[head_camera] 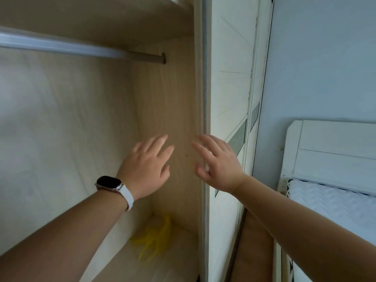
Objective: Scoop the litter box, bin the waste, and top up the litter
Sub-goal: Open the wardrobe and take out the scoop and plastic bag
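I look into an open wooden wardrobe (166, 102). My left hand (146, 165), with a watch on its wrist, reaches into the wardrobe with fingers straight and holds nothing. My right hand (217, 165) is stretched out beside the edge of the white sliding door (205, 123), fingers spread and empty. A yellow plastic bag (152, 239) lies on the wardrobe floor below the hands. No litter box, scoop or litter is in view.
A metal hanging rail (81, 49) crosses the top of the wardrobe. White sliding door panels (232, 88) stand to the right. A bed with a white headboard (333, 151) and white mattress (329, 204) is at far right against a pale blue wall.
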A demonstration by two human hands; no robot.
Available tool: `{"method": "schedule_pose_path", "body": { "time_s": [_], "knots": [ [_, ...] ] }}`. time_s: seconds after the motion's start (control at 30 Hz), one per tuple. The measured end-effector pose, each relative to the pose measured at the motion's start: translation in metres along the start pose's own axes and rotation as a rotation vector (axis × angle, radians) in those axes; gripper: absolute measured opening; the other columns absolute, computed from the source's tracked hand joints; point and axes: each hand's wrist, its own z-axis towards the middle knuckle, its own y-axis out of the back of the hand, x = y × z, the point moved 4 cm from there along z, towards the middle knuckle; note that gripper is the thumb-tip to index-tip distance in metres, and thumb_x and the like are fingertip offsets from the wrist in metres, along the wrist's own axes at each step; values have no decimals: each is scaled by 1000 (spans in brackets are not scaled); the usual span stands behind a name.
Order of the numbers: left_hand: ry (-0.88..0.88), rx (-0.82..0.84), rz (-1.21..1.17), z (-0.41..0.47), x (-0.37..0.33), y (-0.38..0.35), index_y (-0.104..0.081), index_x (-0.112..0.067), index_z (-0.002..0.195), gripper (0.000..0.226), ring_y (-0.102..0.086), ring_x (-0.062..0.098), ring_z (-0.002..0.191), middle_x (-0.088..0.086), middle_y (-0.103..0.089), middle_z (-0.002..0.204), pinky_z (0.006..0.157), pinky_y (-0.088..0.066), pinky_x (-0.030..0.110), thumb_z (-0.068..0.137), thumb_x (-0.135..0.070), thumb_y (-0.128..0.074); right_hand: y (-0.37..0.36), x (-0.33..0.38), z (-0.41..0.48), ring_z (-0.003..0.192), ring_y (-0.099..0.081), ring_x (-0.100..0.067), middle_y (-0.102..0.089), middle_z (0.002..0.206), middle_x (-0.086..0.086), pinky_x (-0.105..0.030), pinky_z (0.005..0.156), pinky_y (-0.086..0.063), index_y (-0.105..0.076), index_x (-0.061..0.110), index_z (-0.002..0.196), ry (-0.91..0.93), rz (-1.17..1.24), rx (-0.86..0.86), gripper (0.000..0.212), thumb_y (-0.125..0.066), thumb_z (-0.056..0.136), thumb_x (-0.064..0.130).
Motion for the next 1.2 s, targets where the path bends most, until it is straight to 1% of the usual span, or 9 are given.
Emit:
{"method": "schedule_pose_path", "body": {
  "time_s": [0.13, 0.33, 0.6, 0.73, 0.8, 0.9, 0.97, 1.1, 1.2],
  "knots": [
    [82, 92, -65, -48, 13, -21, -58, -14, 129, 48, -50, 30, 124, 11, -52, 139, 97, -46, 44, 86, -36, -53, -19, 33, -4, 119, -54, -30, -59, 129, -11, -43, 95, -45, -60, 12, 126, 25, -12, 222, 46, -53, 88, 36],
    [226, 192, -145, -127, 36, -53, -59, -13, 128, 53, -54, 29, 122, 10, -57, 133, 93, -47, 42, 87, -42, -42, -67, 75, -28, 124, -51, -28, -55, 134, -6, -45, 96, -48, -52, 19, 134, 14, 22, 551, 54, -42, 89, 47],
    [492, 393, -219, -237, 55, -110, -62, -16, 124, 59, -58, 28, 119, 10, -60, 131, 88, -52, 44, 83, -50, -38, -148, 120, -62, 139, -32, -26, -41, 147, -2, -39, 111, -27, -33, 26, 147, 67, 156, 805, 60, -36, 95, 54],
    [637, 503, -229, -287, 57, -145, -64, -14, 122, 58, -60, 30, 117, 11, -62, 129, 88, -52, 45, 83, -50, -41, -203, 140, -81, 130, -44, -29, -48, 139, -3, -41, 108, -36, -43, 29, 140, 105, 262, 899, 66, -24, 85, 61],
    [736, 541, -262, -309, 56, -162, -65, -13, 121, 60, -60, 31, 116, 12, -62, 128, 88, -52, 46, 81, -51, -39, -229, 148, -91, 129, -43, -27, -48, 138, -3, -41, 106, -36, -45, 29, 138, 120, 320, 949, 69, -24, 82, 62],
    [910, 678, -292, -342, 54, -198, -49, -20, 139, 55, -43, 25, 134, 6, -46, 146, 107, -38, 41, 91, -47, -45, -274, 156, -106, 121, -51, -30, -56, 132, -6, -42, 100, -41, -53, 22, 131, 196, 350, 985, 68, -26, 83, 62],
    [981, 775, -273, -362, 51, -217, -39, -22, 145, 56, -36, 24, 138, 2, -38, 152, 111, -31, 38, 95, -47, -45, -299, 159, -117, 112, -58, -33, -61, 125, -10, -42, 94, -45, -59, 19, 125, 204, 366, 1017, 64, -31, 83, 59],
    [1119, 905, -282, -393, 38, -252, -39, -22, 144, 56, -36, 25, 137, 4, -38, 151, 108, -35, 36, 95, -47, -40, -355, 169, -142, 100, -64, -33, -66, 115, -12, -38, 78, -53, -65, 16, 116, 218, 423, 1058, 53, -44, 82, 51],
    [1222, 938, -300, -409, 24, -275, -42, -20, 141, 58, -41, 27, 131, 5, -43, 144, 103, -38, 37, 91, -49, -34, -398, 181, -170, 104, -61, -35, -63, 118, -12, -41, 81, -53, -64, 15, 117, 222, 464, 1145, 55, -44, 81, 50]
  ]
}}
